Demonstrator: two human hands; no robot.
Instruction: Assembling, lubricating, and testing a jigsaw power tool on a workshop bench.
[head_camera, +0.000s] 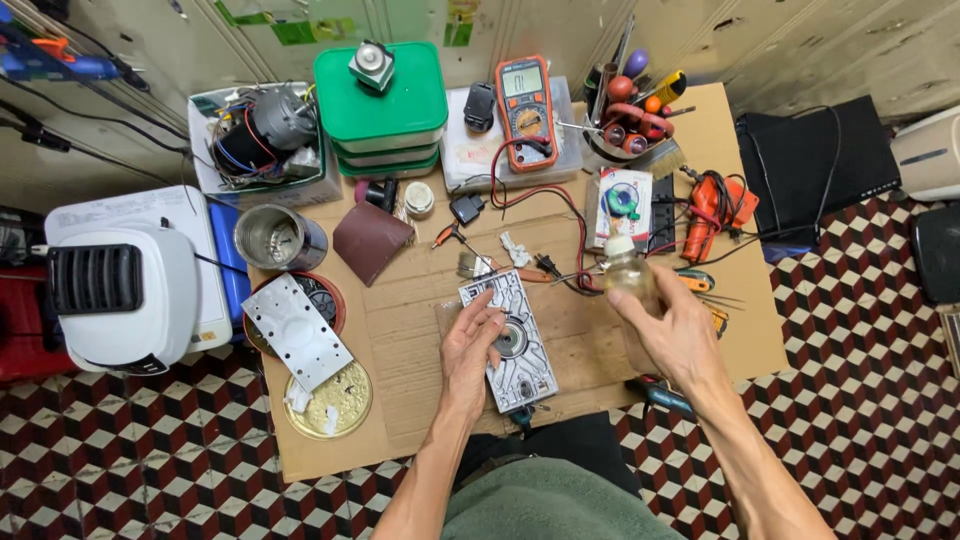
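Note:
My left hand (470, 345) rests flat on the left edge of a silver rectangular metal plate (515, 345) with ribs and a round hub, lying on brown cardboard (400, 330). My right hand (670, 320) holds a small clear bottle (627, 270) with a white cap, raised just right of the plate's far end.
A multimeter (525, 98) with red and black leads, stacked green-lidded boxes (382, 100), a motor in a tray (262, 130), a metal can (277, 238), sandpaper (370, 240), a white plate on round lids (296, 332), an orange drill (718, 208) and a tool cup (628, 120) lie around.

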